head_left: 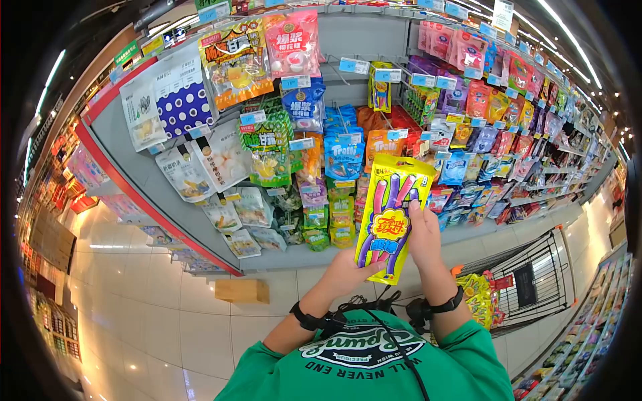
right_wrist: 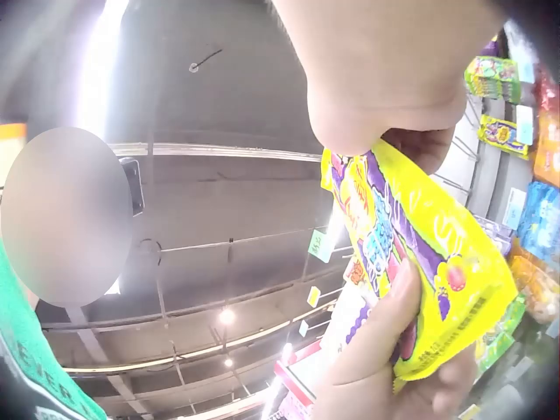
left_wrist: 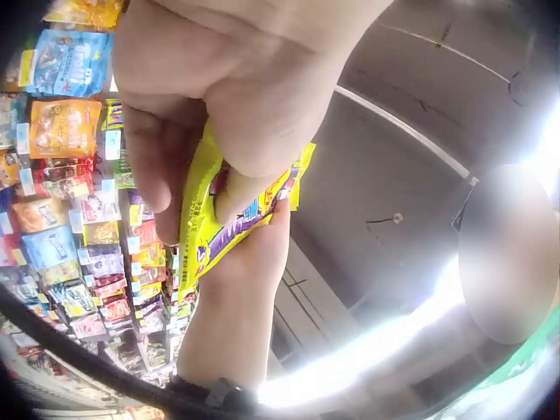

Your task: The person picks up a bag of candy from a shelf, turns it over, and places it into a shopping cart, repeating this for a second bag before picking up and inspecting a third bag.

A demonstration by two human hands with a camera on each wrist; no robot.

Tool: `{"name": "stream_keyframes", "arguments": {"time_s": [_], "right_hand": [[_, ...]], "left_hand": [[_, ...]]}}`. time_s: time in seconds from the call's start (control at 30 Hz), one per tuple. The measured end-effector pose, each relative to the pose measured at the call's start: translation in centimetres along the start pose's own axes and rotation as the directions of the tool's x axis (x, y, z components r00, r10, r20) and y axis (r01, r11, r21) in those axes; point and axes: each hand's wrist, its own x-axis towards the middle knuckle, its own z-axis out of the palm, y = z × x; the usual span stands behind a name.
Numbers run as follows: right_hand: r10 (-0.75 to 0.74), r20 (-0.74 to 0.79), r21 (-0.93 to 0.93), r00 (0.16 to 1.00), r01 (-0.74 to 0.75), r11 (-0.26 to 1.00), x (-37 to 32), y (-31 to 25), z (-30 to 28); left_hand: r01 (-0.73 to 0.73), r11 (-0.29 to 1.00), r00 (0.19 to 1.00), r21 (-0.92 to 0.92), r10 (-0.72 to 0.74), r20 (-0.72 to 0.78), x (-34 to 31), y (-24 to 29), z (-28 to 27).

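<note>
Yellow gummy candy bag (head_left: 390,212), pinched low by my left hand (head_left: 348,271), at its edge by my right hand (head_left: 425,235); the slick film may slip and drop

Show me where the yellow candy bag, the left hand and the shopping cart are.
yellow candy bag (head_left: 390,217): head view, middle of its printed front.
left hand (head_left: 346,271): head view, back of the hand.
shopping cart (head_left: 548,260): head view, its wire side.

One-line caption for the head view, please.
The left hand and right hand hold a yellow candy bag before racks of hanging snacks, shopping cart alongside.
</note>
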Motion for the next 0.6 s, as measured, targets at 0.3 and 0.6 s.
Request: {"name": "stream_keyframes", "arguments": {"time_s": [0.3,0.6], "right_hand": [[0.135,0.120,0.094,0.984,-0.147,0.985,1.7,1.3,-1.2],[0.452,0.530,-0.192,0.717,-0.418,0.888,5.4,7.8,-7.6]], "left_hand": [[0.235,0.971,0.971,-0.050,-0.232,0.057,2.7,0.0,-0.5],[0.190,0.982,0.977,-0.020,-0.191,-0.091,11.3,-2.2,-1.7]]}}
